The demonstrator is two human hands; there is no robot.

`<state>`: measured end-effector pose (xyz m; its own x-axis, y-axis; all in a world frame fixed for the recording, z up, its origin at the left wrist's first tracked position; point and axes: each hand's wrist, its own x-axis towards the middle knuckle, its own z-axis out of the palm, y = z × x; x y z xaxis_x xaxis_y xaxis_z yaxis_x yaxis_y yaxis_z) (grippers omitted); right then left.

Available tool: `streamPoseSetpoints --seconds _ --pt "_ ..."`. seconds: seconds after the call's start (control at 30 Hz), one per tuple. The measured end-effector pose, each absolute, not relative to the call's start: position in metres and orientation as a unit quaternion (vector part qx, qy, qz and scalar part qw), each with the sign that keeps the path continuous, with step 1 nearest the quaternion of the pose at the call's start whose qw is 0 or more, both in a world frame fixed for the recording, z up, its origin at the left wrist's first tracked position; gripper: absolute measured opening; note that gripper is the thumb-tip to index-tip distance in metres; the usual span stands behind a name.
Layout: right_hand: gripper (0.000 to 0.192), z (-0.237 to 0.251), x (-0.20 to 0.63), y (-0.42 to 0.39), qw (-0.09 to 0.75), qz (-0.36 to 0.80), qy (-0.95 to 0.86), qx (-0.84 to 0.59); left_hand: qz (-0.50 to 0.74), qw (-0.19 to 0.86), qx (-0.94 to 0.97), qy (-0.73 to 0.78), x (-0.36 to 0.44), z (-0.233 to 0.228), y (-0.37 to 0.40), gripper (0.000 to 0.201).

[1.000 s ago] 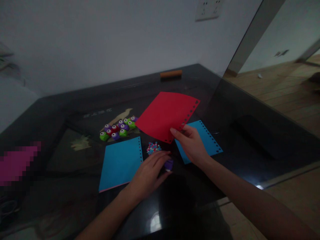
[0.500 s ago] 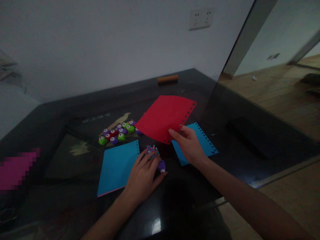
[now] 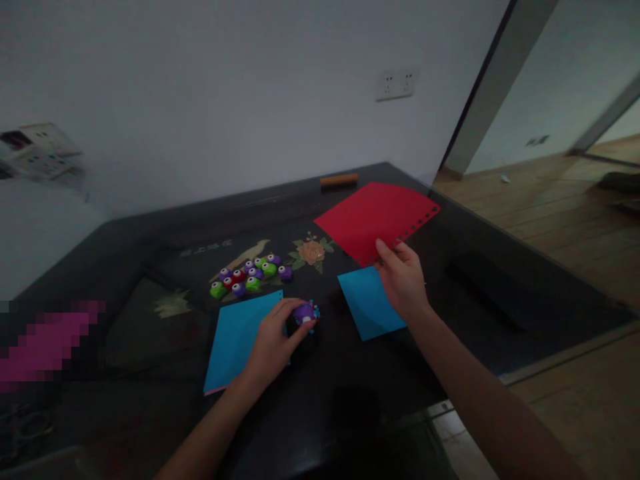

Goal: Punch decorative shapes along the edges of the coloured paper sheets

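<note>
My left hand [image 3: 277,337] is curled around a small purple toy [image 3: 303,312] with a pale patch at its base. Tiny blue and pink bits [image 3: 315,317] stick out beside and behind the toy; whether they are also in my fingers I cannot tell. Under my left wrist lies a stack of blue sheets [image 3: 240,330] with punched holes. My right hand [image 3: 403,277] pinches the near edge of a red sheet [image 3: 380,217], which has a row of holes down its right edge and is held above the table. Below it, another blue sheet [image 3: 373,307] lies partly hidden by my right hand.
Several purple, green and red one-eyed toys [image 3: 253,273] are clustered behind the blue stack. An orange-brown roll [image 3: 339,181] rests near the wall. A dark long object [image 3: 487,293] lies at the right, and scissors [image 3: 30,427] at the lower left of the dark table [image 3: 320,413].
My right hand has moved the red sheet to the right. My left hand has closed around the purple toy, which was beside its fingers. The head view has tilted up slightly.
</note>
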<state>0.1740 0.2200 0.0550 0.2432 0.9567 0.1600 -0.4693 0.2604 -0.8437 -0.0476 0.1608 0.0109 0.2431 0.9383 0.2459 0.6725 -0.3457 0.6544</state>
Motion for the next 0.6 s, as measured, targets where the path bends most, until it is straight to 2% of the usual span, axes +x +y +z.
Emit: streamPoseSetpoints --seconds 0.17,0.37,0.43,0.53,0.6 --pt "0.02 0.066 0.195 0.224 0.741 0.448 -0.358 -0.35 0.354 0.326 0.673 0.562 -0.047 0.022 0.168 0.037" --pt "0.019 0.066 0.228 0.225 0.738 0.449 -0.368 -0.346 0.429 0.511 0.562 0.489 -0.033 0.037 0.189 0.038" --pt "0.02 0.057 0.239 0.228 0.727 0.454 -0.371 -0.357 0.435 0.504 0.569 0.482 -0.021 0.036 0.204 0.036" --pt "0.024 0.042 0.248 0.231 0.717 0.463 -0.36 -0.376 0.389 0.402 0.642 0.525 -0.001 0.028 0.237 0.031" --pt "0.025 0.035 0.249 0.232 0.708 0.478 -0.353 -0.381 0.367 0.373 0.658 0.542 0.014 0.02 0.263 0.032"
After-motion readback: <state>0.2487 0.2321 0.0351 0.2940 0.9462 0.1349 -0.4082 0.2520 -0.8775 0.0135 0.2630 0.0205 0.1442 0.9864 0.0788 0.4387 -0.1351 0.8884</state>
